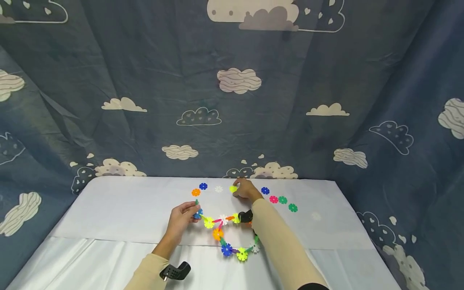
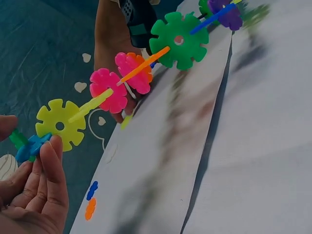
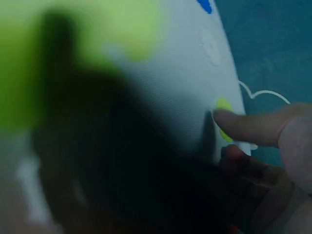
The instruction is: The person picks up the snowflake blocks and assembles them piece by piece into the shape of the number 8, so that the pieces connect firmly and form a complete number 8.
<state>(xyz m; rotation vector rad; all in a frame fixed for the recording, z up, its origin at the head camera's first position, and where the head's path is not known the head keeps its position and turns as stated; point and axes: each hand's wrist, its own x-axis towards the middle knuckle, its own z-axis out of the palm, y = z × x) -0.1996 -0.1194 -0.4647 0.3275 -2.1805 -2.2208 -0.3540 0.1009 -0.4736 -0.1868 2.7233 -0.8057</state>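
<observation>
My left hand (image 1: pixel 180 221) pinches a blue notched disc (image 2: pixel 33 147) between thumb and fingers, with a green disc (image 2: pixel 18 139) joined to it. From there a linked chain of coloured discs runs right, through a yellow disc (image 2: pixel 60 125) and a pink one (image 2: pixel 108 90), and loops round over the front of the cloth. At the table's back, my right hand (image 1: pixel 247 190) reaches to a loose yellow-green disc (image 1: pixel 233 188). Its thumb touches that disc (image 3: pixel 224 105) in the right wrist view, the fingers apart from the thumb. Blurred chain pieces hide part of this view.
Left of the right hand lie loose white (image 1: pixel 218 189), blue (image 1: pixel 203 186) and orange (image 1: pixel 195 192) discs. To its right are a blue (image 1: pixel 265 190), a pink (image 1: pixel 273 199) and two green discs (image 1: pixel 282 200). A cloud-patterned curtain (image 1: pixel 152 80) hangs behind the white table (image 1: pixel 127 201).
</observation>
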